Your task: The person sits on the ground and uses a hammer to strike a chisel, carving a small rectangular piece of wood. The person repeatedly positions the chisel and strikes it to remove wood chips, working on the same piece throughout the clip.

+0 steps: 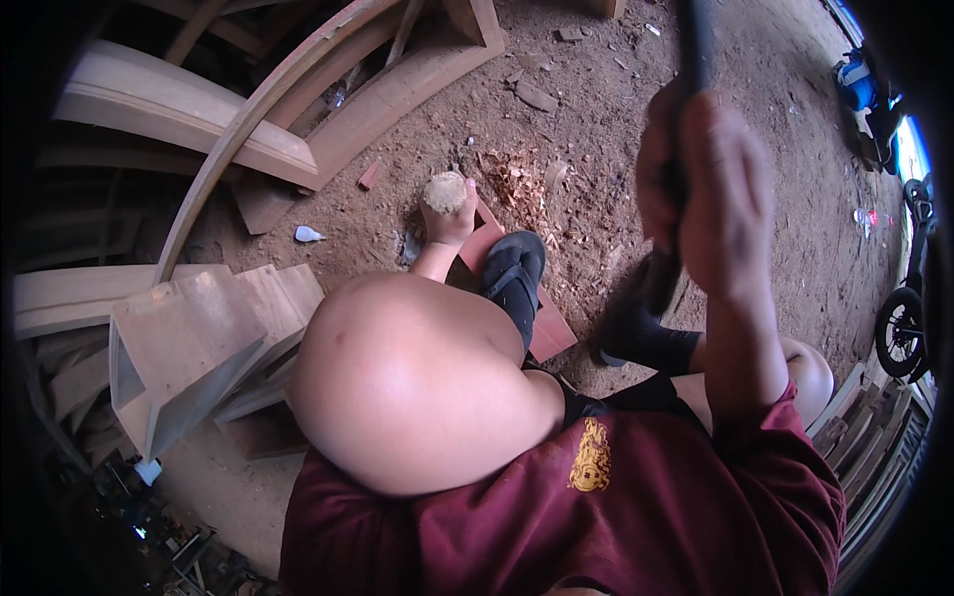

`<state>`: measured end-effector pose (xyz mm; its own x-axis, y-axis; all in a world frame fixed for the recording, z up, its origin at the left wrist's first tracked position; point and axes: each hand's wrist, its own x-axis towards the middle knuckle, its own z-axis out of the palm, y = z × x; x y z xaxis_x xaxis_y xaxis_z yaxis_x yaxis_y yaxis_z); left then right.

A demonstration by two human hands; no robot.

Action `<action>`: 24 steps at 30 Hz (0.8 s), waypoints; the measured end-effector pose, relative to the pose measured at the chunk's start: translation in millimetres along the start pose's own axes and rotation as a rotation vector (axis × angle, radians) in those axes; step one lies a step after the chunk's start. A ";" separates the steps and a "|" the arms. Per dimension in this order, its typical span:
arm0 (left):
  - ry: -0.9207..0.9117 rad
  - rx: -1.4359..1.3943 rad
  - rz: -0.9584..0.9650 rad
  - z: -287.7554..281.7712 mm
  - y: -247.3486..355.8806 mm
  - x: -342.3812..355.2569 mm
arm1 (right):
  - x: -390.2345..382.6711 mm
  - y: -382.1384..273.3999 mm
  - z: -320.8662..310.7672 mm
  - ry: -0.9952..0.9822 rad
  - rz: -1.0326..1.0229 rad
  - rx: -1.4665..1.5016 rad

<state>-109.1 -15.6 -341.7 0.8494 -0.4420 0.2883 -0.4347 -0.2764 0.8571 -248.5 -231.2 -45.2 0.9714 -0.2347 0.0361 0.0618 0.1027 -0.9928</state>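
Note:
My left hand [454, 226] is closed around a thick wooden handle [444, 191], its round, pale, battered end facing up. The handle's lower end is hidden, so I cannot tell the tool's kind. Its place is at the far end of a reddish wooden board [552, 333] on the ground. My left foot, in a dark sandal [514, 263], rests on that board. Raised on the right, my right hand [723, 204] grips a long dark bar-like tool [693, 50], blurred by motion. This tool is apart from the wooden handle.
Curled wood shavings [522, 189] lie on the dirt floor beyond the board. Curved wooden frames [397, 109] stand at the upper left, above a stack of pale box-like wooden pieces [189, 328]. A small white bottle [308, 234] lies nearby. A motorbike wheel [900, 333] shows far right.

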 end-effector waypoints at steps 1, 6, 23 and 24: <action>-0.053 -0.007 -0.052 -1.1 3.5 2.7 | 2.7 4.0 3.7 0.032 -0.132 0.032; 0.105 -0.038 0.032 -2.0 18.7 11.3 | 12.5 71.5 41.0 -0.308 0.391 -1.089; -0.112 -0.154 -0.039 6.9 28.2 10.4 | -2.4 79.8 43.6 -0.280 0.212 -0.766; -0.062 -0.044 -0.003 5.5 27.1 12.0 | -2.4 66.1 35.1 -0.273 0.151 -0.729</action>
<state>-112.4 -33.0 -317.3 0.8302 -0.4931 0.2599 -0.4174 -0.2410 0.8762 -238.7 -189.8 -106.9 0.9850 -0.0135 -0.1718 -0.1491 -0.5663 -0.8106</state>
